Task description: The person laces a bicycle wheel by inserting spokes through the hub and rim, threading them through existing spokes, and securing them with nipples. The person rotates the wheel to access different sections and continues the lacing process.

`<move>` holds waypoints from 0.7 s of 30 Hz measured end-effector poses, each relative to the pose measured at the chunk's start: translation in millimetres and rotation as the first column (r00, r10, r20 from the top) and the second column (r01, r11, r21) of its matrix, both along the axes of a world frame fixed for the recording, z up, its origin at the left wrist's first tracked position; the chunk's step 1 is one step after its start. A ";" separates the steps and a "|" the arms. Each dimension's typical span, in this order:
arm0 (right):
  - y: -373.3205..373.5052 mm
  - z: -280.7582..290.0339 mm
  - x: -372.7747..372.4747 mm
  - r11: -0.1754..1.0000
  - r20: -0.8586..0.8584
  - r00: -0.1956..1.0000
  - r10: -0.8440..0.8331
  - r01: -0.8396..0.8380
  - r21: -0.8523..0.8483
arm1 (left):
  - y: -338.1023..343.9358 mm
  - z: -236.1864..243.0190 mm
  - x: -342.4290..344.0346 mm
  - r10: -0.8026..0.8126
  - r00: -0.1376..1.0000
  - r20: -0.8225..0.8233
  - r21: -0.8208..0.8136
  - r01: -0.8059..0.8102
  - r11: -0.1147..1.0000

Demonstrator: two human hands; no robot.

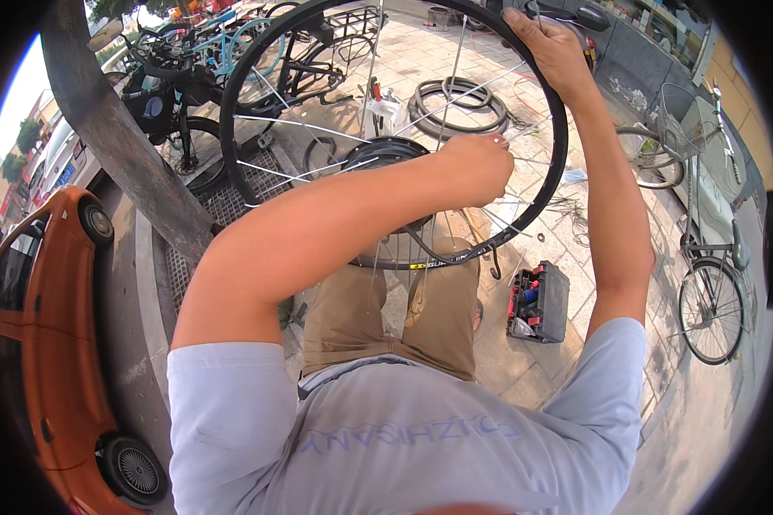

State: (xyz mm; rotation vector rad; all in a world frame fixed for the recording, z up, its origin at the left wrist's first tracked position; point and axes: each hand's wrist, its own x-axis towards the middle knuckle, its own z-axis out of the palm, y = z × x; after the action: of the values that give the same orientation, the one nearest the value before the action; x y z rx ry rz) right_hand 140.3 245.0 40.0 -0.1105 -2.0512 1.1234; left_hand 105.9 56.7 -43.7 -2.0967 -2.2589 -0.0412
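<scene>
A wheel with a black rim [561, 137] is tilted up in front of me above my lap. Thin silver spokes run between the rim and a large black hub [388, 152]. At the upper right, my right hand [554, 58] is closed around the rim, its thumb over the edge. My left arm reaches across the hub, and my left hand [479, 169] is closed in a fist among the spokes on the right side. What its fingers pinch is hidden. A black cable [442, 254] curves from the hub along the lower rim, its hooked end hanging outside.
Right of my knees, an open black toolbox [548, 300] holds red and blue tools. Loose tyres [459, 105] lie on the paving beyond the wheel. A tree trunk [133, 129] leans at left, near parked bikes and an orange car [56, 343]. Another bicycle [711, 300] stands at right.
</scene>
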 end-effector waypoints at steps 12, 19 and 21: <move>-21.1 23.9 13.8 0.985 0.113 0.984 -0.139 0.125 0.120 | -113.7 148.1 -104.5 0.179 0.962 -0.206 0.911 0.122 0.393; -10.9 -2.3 8.4 0.999 0.055 0.998 0.030 -0.031 0.014 | -117.3 89.4 -113.0 0.560 0.794 -0.235 0.853 -0.108 0.511; -9.6 -1.5 7.2 0.998 0.050 0.999 0.015 -0.018 0.054 | -104.8 84.5 -113.2 0.590 0.782 -0.201 0.865 -0.141 0.482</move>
State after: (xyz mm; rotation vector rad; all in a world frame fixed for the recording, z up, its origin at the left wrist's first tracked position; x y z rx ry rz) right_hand 147.5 235.4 38.5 -0.0950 -2.1289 1.0835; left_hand -7.3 -48.1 40.8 -0.9318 -1.7800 -0.4157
